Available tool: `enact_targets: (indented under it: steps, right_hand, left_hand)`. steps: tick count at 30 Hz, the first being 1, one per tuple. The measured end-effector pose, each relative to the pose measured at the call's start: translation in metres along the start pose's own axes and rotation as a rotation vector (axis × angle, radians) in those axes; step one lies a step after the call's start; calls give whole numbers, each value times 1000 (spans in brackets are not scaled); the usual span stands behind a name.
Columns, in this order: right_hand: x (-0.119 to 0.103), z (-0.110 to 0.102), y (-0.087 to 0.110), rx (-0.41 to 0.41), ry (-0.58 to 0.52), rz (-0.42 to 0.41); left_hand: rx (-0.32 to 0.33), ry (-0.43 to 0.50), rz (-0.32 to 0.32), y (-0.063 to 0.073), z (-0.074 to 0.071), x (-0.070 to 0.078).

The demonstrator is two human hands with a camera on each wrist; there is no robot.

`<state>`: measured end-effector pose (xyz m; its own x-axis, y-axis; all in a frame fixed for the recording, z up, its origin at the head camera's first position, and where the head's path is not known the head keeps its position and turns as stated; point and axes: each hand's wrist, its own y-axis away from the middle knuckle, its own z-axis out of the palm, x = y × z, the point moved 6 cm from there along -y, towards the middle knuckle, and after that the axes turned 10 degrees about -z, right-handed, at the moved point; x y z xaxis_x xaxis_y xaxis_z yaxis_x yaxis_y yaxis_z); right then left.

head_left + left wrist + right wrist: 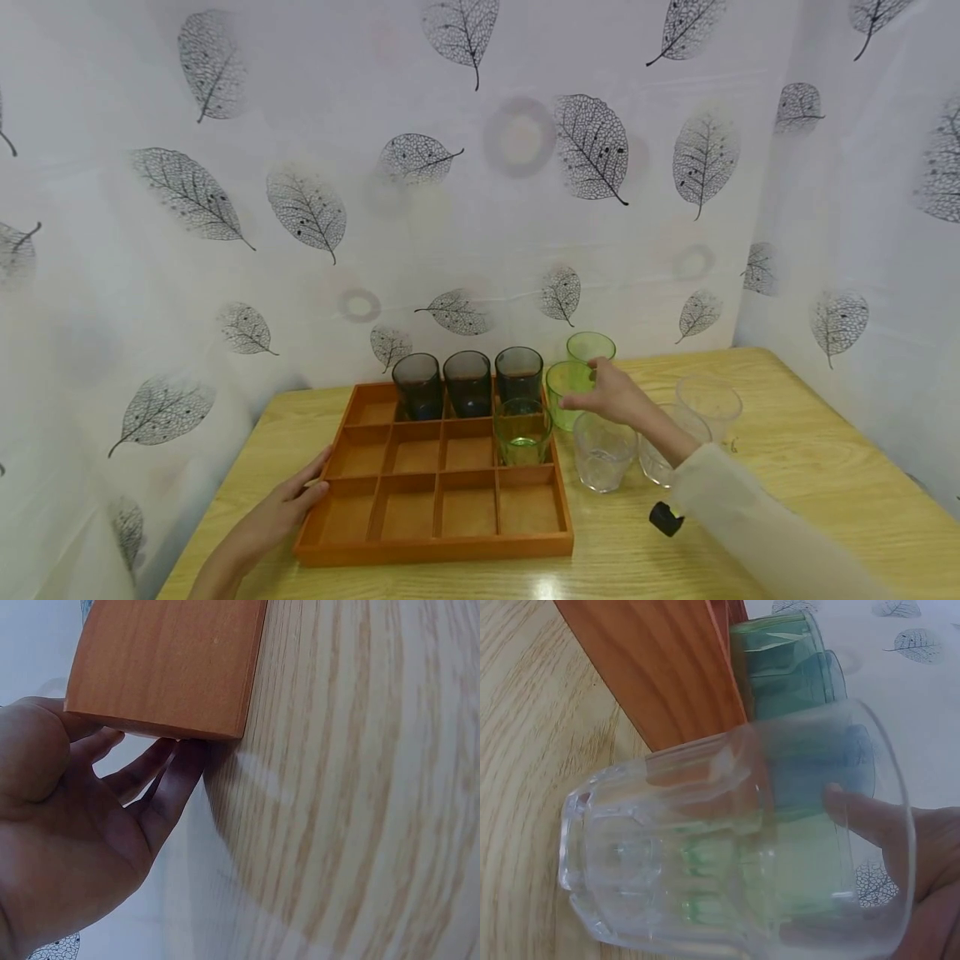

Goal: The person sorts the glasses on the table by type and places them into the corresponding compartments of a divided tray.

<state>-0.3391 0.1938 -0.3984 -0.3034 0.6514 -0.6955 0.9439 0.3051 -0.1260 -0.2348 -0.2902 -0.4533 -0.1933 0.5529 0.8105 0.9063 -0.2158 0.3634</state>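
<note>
My right hand (611, 393) spreads its thumb and fingers about the rim of a green glass (557, 398) beside the tray's right side. In the right wrist view a clear glass (622, 847) stands in front of that hand and partly veils it. My left hand (273, 518) touches the left wall of an orange-brown wooden divided tray (435, 552); its fingers (161, 802) rest against the wood in the left wrist view. Three dark glasses (468, 385) stand in the tray's back row. Another green glass (523, 437) sits in the right-hand compartment of the middle row.
A further green glass (592, 343) stands behind the one at my right hand. Three clear glasses (603, 458) are grouped right of the tray on the wooden table (810, 467). A small black object (666, 518) shows beside my right sleeve (750, 517). A leaf-patterned curtain (360, 100) borders the table.
</note>
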Motion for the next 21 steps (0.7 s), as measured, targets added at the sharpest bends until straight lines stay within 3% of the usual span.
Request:
enact_targets:
  steps: [12,21]
  right_hand:
    - [0,1,0,34,49,24]
    - [-12,-14,5,61,93,-1]
  left_hand:
    - [10,4,-12,0,0,-1]
    - [21,-10,5,2,0,2]
